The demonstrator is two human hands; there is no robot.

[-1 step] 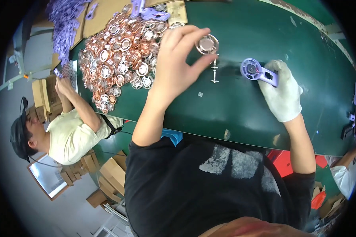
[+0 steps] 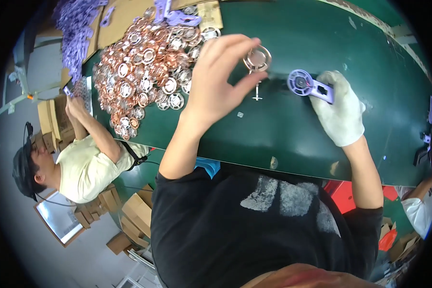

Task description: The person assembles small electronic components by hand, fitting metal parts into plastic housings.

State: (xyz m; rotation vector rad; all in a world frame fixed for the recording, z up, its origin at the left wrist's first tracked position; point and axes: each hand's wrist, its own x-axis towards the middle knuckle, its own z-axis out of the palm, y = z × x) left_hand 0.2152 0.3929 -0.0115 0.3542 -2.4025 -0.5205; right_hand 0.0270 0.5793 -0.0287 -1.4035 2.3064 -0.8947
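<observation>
My left hand (image 2: 221,79), bare, holds a round ring-shaped cover (image 2: 257,58) with a coppery rim and a pale centre, its edge between thumb and fingers. Just below that thumb, a thin silvery piece with crossbars (image 2: 257,91) shows on the green table; my hand and the cover hide its upper part. In a white glove, my right hand (image 2: 340,108) grips a purple plastic fan housing (image 2: 301,82) by its handle. The round spoked end points left toward the cover, and a gap separates the two parts.
A big heap of copper and silver round covers (image 2: 144,72) lies left of my left hand. Purple housings (image 2: 183,18) rest behind it, with a larger pile (image 2: 74,38) at far left. A co-worker (image 2: 89,163) works at the left table edge. A small clear bit (image 2: 240,114) lies on the table (image 2: 216,139).
My left hand has moved slightly right and nearer with the round cover, hiding more of the silvery piece. The right hand keeps its hold on the purple housing. The whole view has shifted a little.
</observation>
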